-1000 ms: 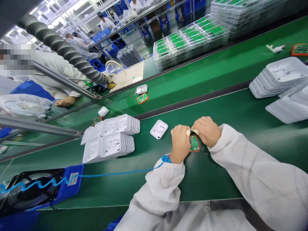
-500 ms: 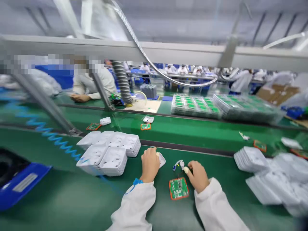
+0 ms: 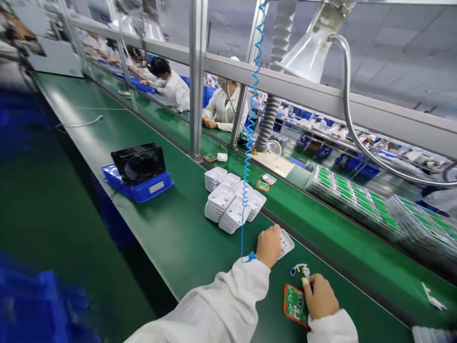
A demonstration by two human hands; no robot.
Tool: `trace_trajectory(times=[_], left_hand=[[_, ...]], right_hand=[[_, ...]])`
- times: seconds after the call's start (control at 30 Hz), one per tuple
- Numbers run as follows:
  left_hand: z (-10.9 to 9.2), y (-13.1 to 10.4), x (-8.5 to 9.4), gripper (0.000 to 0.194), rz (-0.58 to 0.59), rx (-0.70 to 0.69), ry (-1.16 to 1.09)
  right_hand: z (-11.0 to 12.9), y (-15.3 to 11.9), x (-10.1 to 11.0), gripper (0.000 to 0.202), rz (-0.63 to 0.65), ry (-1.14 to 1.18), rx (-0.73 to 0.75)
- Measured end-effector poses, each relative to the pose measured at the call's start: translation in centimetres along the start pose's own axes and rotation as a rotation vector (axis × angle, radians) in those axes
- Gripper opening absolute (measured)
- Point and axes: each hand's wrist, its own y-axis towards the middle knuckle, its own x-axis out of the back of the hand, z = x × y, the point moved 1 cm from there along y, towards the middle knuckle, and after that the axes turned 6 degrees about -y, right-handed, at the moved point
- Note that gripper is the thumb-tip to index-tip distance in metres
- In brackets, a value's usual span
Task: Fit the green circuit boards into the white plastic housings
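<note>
A white plastic housing shell [image 3: 285, 242] was grasped by the left hand [image 3: 268, 246]; a small white-and-blue connector [image 3: 299, 270] beside the green circuit board [image 3: 294, 303] was pinched by the right hand [image 3: 320, 299].

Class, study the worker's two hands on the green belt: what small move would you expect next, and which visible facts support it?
Probably the left hand lifts the white plastic shell it rests on and brings it toward the green circuit board with orange edge. The right hand sits at that board, fingertips at a small white wired connector, so board and shell lie apart on the green belt.
</note>
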Motion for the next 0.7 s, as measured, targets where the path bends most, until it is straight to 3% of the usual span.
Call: trace_trajectory(times=[0.1, 0.23, 0.33, 0.47, 0.6, 0.7], left_hand=[[-0.2, -0.4, -0.1, 0.026, 0.003, 0.001, -0.047], [-0.6, -1.3, 0.0, 0.027, 0.004, -0.001, -0.078], [-1.3, -2.1, -0.5, 0.027, 0.067, -0.029, -0.116], [-2.5, -3.0, -1.9, 0.037, 0.272, -0.111, -0.371], [-2.7, -2.9, -3.7, 0.046, 0.478, -0.089, -0.529], [-2.3, -2.6, -4.7, 0.060, 0.527, -0.053, -0.818]], right_hand=[[0.1, -0.5, 0.3, 0.024, -0.001, 0.115, -0.004], [0.9, -1.3, 1.1, 0.035, -0.100, 0.436, 0.012], [1.6, -1.6, 2.0, 0.041, -0.175, 0.570, 0.037], [2.3, -1.3, 3.5, 0.035, -0.224, 0.504, 0.136], [1.2, -0.8, 4.5, 0.023, -0.223, 0.348, 0.183], [-0.3, -0.6, 4.3, 0.021, -0.182, 0.262, 0.149]])
